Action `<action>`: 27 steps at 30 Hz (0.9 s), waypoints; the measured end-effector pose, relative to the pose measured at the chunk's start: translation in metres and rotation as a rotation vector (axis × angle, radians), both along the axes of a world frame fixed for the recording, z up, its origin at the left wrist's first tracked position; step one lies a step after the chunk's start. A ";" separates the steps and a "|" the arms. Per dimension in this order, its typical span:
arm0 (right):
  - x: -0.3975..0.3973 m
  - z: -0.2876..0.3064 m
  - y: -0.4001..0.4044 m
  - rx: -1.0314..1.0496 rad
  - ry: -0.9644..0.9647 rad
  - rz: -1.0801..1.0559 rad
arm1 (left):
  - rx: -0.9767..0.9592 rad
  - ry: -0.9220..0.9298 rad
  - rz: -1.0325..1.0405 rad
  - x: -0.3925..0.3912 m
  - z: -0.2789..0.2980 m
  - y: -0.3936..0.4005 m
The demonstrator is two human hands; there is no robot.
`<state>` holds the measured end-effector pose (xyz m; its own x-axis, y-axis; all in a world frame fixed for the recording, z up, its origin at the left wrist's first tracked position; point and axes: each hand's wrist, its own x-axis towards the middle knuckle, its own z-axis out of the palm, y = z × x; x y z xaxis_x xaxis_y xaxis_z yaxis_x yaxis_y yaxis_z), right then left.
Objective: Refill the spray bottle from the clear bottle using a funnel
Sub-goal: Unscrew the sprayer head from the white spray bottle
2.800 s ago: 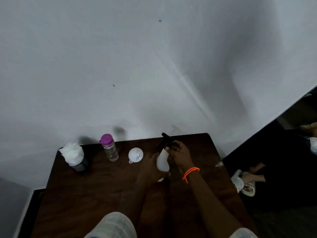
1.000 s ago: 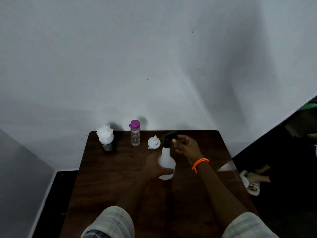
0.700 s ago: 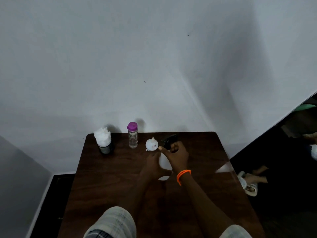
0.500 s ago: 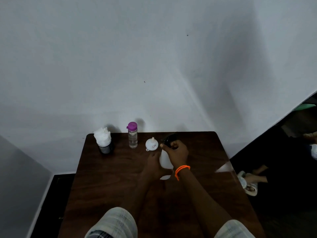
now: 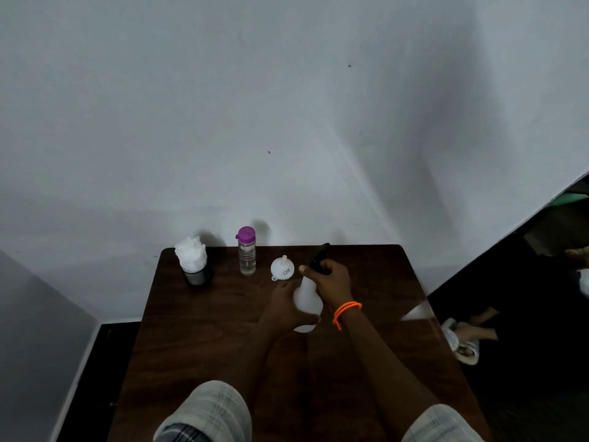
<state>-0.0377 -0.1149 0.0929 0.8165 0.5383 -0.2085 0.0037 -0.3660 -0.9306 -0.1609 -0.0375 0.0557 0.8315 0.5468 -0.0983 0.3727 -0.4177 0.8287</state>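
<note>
The white spray bottle (image 5: pixel 306 300) stands on the dark wooden table (image 5: pixel 204 330) near its middle. My left hand (image 5: pixel 282 309) wraps around the bottle's round body from the left. My right hand (image 5: pixel 330 282) grips the black spray head (image 5: pixel 319 258) at the bottle's top. A small white funnel (image 5: pixel 282 268) lies on the table just behind and left of the bottle. The clear bottle (image 5: pixel 247 255) with a purple cap stands upright further left, near the back edge.
A dark cup stuffed with white tissue (image 5: pixel 192 261) stands at the table's back left. The white wall rises right behind the table. To the right, on the dark floor, another person's foot in a sandal (image 5: pixel 463 338) shows.
My right hand moved from beside the spray head onto it and now clasps it from above. The left hand kept hold of the bottle body, and the view shifted slightly.
</note>
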 end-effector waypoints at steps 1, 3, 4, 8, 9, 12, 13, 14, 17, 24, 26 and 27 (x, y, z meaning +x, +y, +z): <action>0.001 0.003 0.000 0.027 0.063 0.029 | -0.015 -0.001 0.007 0.000 0.000 0.000; 0.005 0.008 0.000 0.061 0.164 0.129 | -0.031 0.004 -0.003 -0.001 0.000 0.000; 0.006 0.010 -0.001 0.050 0.178 0.178 | -0.039 0.013 -0.015 -0.002 -0.001 0.001; 0.006 0.011 -0.002 0.013 0.070 0.192 | -0.071 0.050 -0.035 -0.002 -0.001 0.001; 0.006 0.009 -0.003 0.009 0.027 0.156 | -0.079 0.055 -0.035 -0.001 -0.002 0.001; 0.006 0.009 -0.005 0.025 -0.035 0.114 | -0.073 0.055 -0.042 -0.001 0.003 0.001; 0.007 0.010 -0.005 0.040 -0.020 0.140 | -0.081 0.056 -0.043 0.000 0.002 0.002; 0.009 0.012 -0.006 0.060 0.014 0.173 | -0.087 0.052 -0.041 -0.001 0.002 0.002; 0.014 0.016 -0.009 0.089 0.080 0.251 | -0.102 0.040 -0.032 -0.002 0.003 0.003; 0.020 0.018 -0.007 0.067 0.011 0.225 | -0.122 0.047 -0.022 -0.002 0.001 0.003; 0.023 0.020 -0.007 0.069 -0.007 0.260 | -0.114 0.046 -0.016 -0.002 0.004 0.003; 0.024 0.019 -0.007 0.072 -0.012 0.272 | -0.109 0.048 -0.012 -0.001 0.004 0.003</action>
<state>-0.0140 -0.1221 0.1121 0.6421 0.7512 -0.1530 0.1037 -0.2828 -0.9535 -0.1616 -0.0341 0.0594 0.8309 0.5206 -0.1963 0.4081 -0.3305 0.8510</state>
